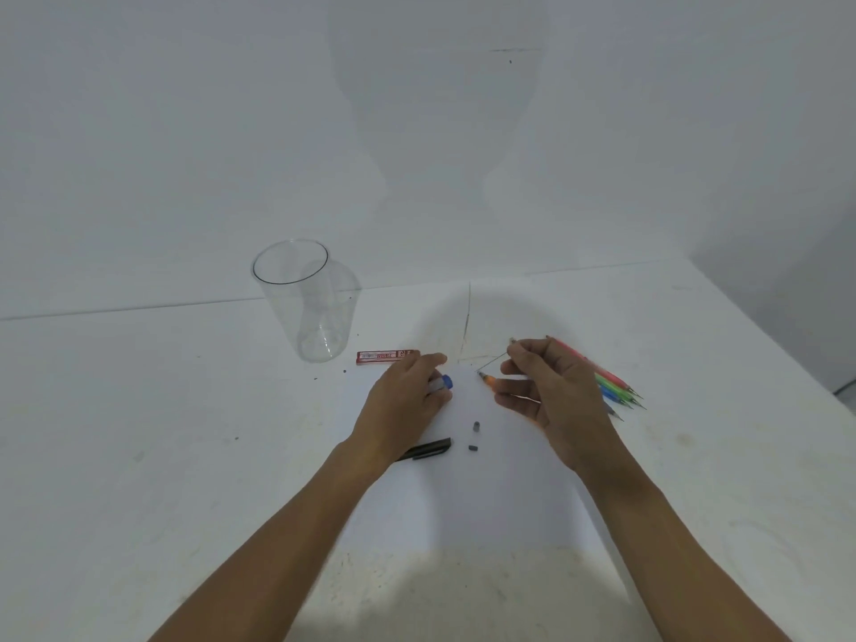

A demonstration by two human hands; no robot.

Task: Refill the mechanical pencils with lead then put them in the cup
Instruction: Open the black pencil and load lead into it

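The right hand [544,389], just right of the frame's centre, has its thumb and forefinger pressed together in a pinch on the top end of a lead [493,362], a hair-thin dark stick slanting down to the left. Its lower end meets the tip of an orange pencil [487,378] that pokes out from under the other fingers, which lie loosely curled over it. The blur hides whether the lead has gone in.

The left hand [407,393], just beside it, has its fingers [435,361] curled round a clear barrel with a blue end [442,382]. The forefinger reaches forward over it.

Below the hands lie two small grey bits [475,437] and a black pen [428,449], matte and partly under the left wrist. Behind the right hand, at middle right, a fan of glossy pencils [618,386] in pink, green and blue rests flat, points toward the right. Just above the left hand lies a flat red lead case [387,356]. To its upper left stands the cup [301,298], clear thin plastic, tapered and upright, with nothing in it. Everything sits on a white, faintly scuffed tabletop [185,433].
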